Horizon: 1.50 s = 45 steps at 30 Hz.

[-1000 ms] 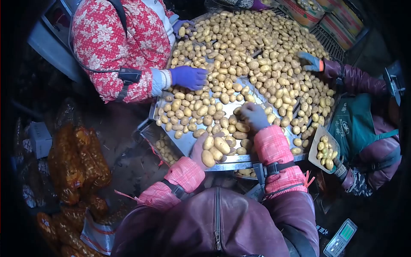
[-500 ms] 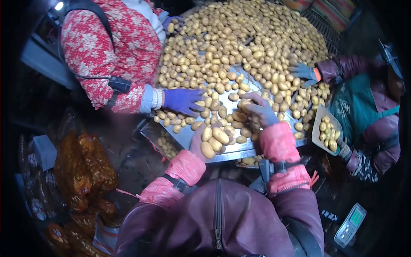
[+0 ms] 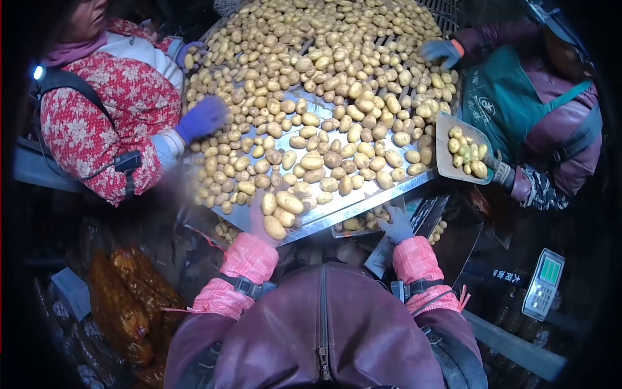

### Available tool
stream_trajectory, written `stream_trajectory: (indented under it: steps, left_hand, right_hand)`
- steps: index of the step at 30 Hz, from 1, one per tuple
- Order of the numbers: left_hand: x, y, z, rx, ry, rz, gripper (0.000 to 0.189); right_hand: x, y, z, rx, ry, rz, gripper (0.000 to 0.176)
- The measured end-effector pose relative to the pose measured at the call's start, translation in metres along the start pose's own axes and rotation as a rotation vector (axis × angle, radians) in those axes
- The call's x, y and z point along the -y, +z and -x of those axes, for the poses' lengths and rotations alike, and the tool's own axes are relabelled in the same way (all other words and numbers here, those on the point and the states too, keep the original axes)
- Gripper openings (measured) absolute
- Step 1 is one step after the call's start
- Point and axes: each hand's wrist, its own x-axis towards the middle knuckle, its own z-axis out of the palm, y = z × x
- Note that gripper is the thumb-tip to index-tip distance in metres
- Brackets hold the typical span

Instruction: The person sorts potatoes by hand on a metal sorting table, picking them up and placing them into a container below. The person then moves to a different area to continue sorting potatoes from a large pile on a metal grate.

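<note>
Several potatoes (image 3: 282, 211) rest in my left hand (image 3: 258, 219), whose fingers curl around them at the front left edge of the metal table (image 3: 330, 217). My right hand (image 3: 396, 225), in a grey-blue glove, is low beside the table's front edge, over the right end of a container (image 3: 350, 227) of potatoes below the tabletop. Its fingers are partly hidden, and whether it holds anything cannot be made out. A large heap of potatoes (image 3: 324, 65) covers much of the table behind both hands.
At the left, a person in a red floral jacket (image 3: 103, 110) reaches over the table with a purple glove (image 3: 202, 120). Another person at the right holds a tray (image 3: 447, 146) of potatoes. Filled net bags (image 3: 129, 305) lie lower left; a scale (image 3: 543, 285) stands lower right.
My right hand has moved from the potatoes on the table down past its front edge. My left hand still holds potatoes. The co-worker's purple glove has lifted back, and the view has shifted.
</note>
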Motion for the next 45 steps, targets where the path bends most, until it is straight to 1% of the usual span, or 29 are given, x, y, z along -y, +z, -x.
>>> stream_trajectory:
  steps: [2,3,6,7,8,10,11,13,14,16,17,20,22,24,25,26,28,31,34,35,37,38,39,40,41,42,43,44,45]
  left_hand:
    - [-0.002,0.006,0.002,-0.016,-0.037,0.033,0.064]
    - [0.0,0.004,0.002,-0.026,-0.04,0.037,0.065]
    - [0.0,0.013,0.003,-0.073,-0.064,0.056,0.068]
    - [-0.001,0.015,0.004,-0.09,-0.069,0.063,0.069]
    - [-0.001,0.011,0.004,-0.036,-0.067,0.065,0.071]
    - [0.001,-0.007,0.0,0.069,-0.061,0.07,0.075]
    - [0.002,-0.012,-0.001,0.106,-0.086,0.148,0.073]
    - [0.001,-0.003,0.001,0.043,-0.063,0.075,0.071]
    - [0.0,-0.001,0.001,0.011,-0.053,0.044,0.071]
    - [0.002,-0.008,0.0,0.041,-0.073,0.092,0.07]
    - [0.004,-0.011,0.0,0.052,-0.072,0.102,0.07]
    - [0.002,-0.007,0.003,0.04,-0.065,0.089,0.071]
    - [0.002,-0.006,0.005,0.027,-0.062,0.074,0.071]
    - [0.003,-0.007,0.005,0.03,-0.054,0.059,0.07]
    - [0.002,-0.009,0.003,0.061,-0.06,0.053,0.069]
    - [0.002,-0.014,0.0,0.092,-0.064,0.048,0.068]
    - [-0.001,-0.017,0.001,0.12,-0.074,0.054,0.066]
    - [-0.001,-0.013,0.001,0.126,-0.094,0.099,0.064]
    - [-0.001,-0.019,0.0,0.129,-0.105,0.134,0.065]
    - [0.0,-0.02,-0.002,0.126,-0.107,0.123,0.066]
    - [-0.002,-0.011,-0.003,0.085,-0.121,0.034,0.072]
    - [-0.002,-0.012,-0.005,0.101,-0.126,0.027,0.072]
    - [-0.003,-0.01,-0.004,0.112,-0.132,0.018,0.073]
    - [-0.005,-0.008,-0.005,0.124,-0.137,0.01,0.073]
    - [-0.007,-0.004,-0.004,0.105,-0.151,0.022,0.063]
    - [-0.009,0.0,-0.002,0.112,-0.155,0.006,0.063]
    - [-0.011,0.001,-0.002,0.12,-0.157,-0.009,0.063]
    - [-0.013,0.004,-0.001,0.127,-0.155,-0.019,0.062]
    - [-0.016,0.014,0.003,0.076,-0.149,-0.032,0.063]
  right_hand:
    - [0.057,-0.042,-0.004,0.285,0.281,-0.354,0.03]
    - [0.072,-0.052,-0.005,0.337,0.357,-0.479,0.026]
    - [0.126,-0.094,-0.038,0.025,-0.091,-0.147,0.022]
    - [0.12,-0.092,-0.061,-0.134,-0.196,-0.028,0.026]
    - [0.107,-0.086,-0.086,-0.294,-0.302,0.09,0.03]
    - [0.09,-0.077,-0.128,-0.299,-0.243,0.383,0.038]
    - [0.087,-0.069,-0.141,-0.215,-0.17,0.422,0.039]
    - [0.094,-0.058,-0.157,-0.041,-0.021,0.502,0.04]
    - [0.096,-0.052,-0.159,-0.04,-0.014,0.476,0.038]
    - [0.117,-0.046,-0.149,-0.043,0.004,0.427,0.035]
    - [0.11,-0.04,-0.15,-0.03,-0.014,0.33,0.034]
    - [0.126,-0.05,-0.144,0.023,0.105,-0.433,0.035]
    - [0.131,-0.052,-0.145,0.078,0.08,-0.58,0.04]
    - [0.15,-0.049,-0.136,-0.031,-0.139,-0.346,0.042]
    - [0.16,-0.043,-0.138,-0.082,-0.267,-0.118,0.047]
    - [0.171,-0.041,-0.141,-0.042,-0.362,0.166,0.048]
    - [0.191,-0.026,-0.149,0.134,-0.375,0.533,0.046]
    - [0.204,-0.002,-0.166,0.15,-0.413,0.846,0.054]
    - [0.206,0.01,-0.188,0.169,-0.249,0.55,0.051]
    - [0.207,0.014,-0.187,0.17,-0.228,0.523,0.05]
    - [0.21,0.021,-0.188,0.119,-0.25,0.481,0.04]
    - [0.21,0.025,-0.185,0.101,-0.248,0.459,0.034]
    - [0.215,0.026,-0.179,0.101,-0.237,0.499,0.033]
    - [0.213,0.028,-0.174,0.13,-0.247,0.408,0.029]
    - [0.212,0.023,-0.167,0.194,-0.268,0.3,0.028]
    - [0.212,0.014,-0.161,0.256,-0.286,0.192,0.027]
    - [0.21,0.006,-0.158,0.252,-0.257,0.143,0.024]
    - [0.205,-0.002,-0.162,0.176,-0.135,0.065,0.024]
    - [0.198,-0.009,-0.165,0.102,-0.014,-0.016,0.024]
